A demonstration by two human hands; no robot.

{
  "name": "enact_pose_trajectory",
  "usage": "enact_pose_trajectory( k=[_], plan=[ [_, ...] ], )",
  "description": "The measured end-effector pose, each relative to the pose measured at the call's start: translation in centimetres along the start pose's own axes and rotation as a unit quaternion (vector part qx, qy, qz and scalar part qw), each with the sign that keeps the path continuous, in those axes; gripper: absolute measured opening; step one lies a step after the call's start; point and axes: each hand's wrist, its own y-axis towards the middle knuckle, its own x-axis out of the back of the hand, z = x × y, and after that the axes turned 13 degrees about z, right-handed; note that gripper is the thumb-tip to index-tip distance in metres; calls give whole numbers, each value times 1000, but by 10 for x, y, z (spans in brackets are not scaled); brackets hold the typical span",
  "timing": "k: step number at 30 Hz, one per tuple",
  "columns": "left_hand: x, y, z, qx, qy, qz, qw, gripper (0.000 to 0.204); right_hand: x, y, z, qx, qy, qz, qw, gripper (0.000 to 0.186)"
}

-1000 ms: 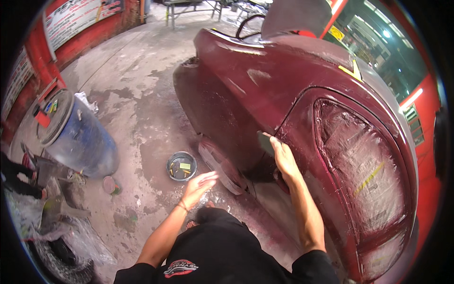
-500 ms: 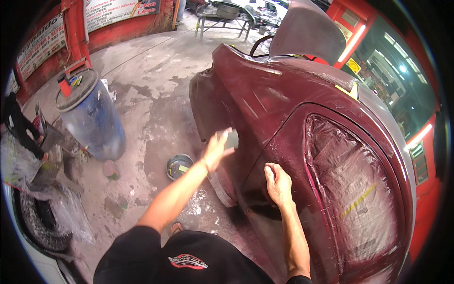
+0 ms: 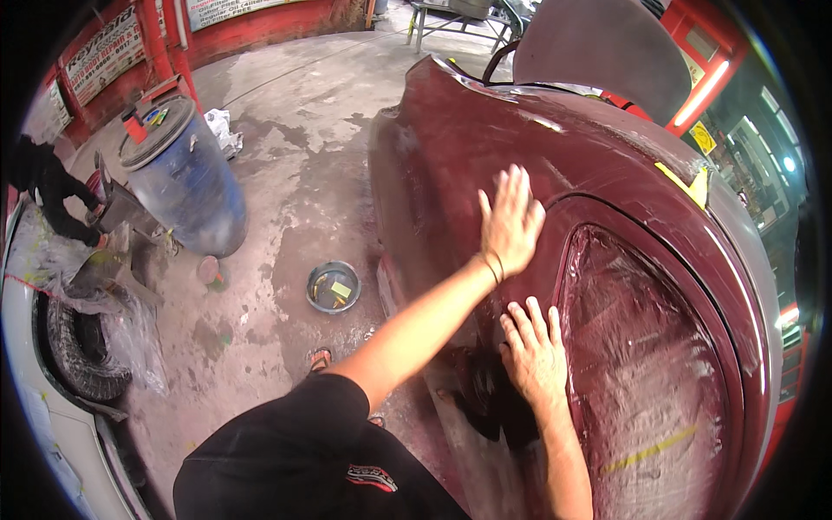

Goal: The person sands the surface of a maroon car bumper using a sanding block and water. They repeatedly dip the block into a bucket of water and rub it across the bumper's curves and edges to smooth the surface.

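My left hand [image 3: 511, 227] lies spread on the upper rear panel of a glossy maroon car body [image 3: 451, 139], its fingers apart; anything under the palm is hidden. Lower and to the right, my right hand [image 3: 533, 355] rests with fingers splayed on the bodywork beside a window covered in wrinkled, paint-dusted plastic [image 3: 650, 364]. On the floor left of the car is a dark basin [image 3: 322, 299] holding liquid and a pale green block [image 3: 340, 291].
A blue drum [image 3: 182, 199] with items on its lid stands left, near a bent-over co-worker [image 3: 56, 186] in black, a small can [image 3: 210, 270], plastic sheeting and a pale vehicle's tyre [image 3: 82, 355]. A metal table [image 3: 442, 26] is at the back.
My left hand has swung up and right onto the panel; the grey-green pad seen in it is now out of sight. My right hand's fingers have spread out.
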Motion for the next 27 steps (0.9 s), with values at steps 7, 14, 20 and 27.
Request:
enact_pose_trajectory(
  k=[7, 14, 20, 27],
  plan=[
    [109, 178, 79, 130, 25, 112, 985, 58, 2, 53, 21, 8, 21, 29, 999, 66],
    [57, 88, 43, -196, 36, 69, 977, 72, 11, 54, 26, -50, 17, 60, 997, 58],
    [126, 227, 156, 56, 16, -9, 998, 69, 119, 152, -22, 57, 67, -53, 995, 47],
    [46, -90, 63, -91, -27, 170, 981, 75, 227, 249, -141, 2, -98, 12, 995, 63]
  ],
)
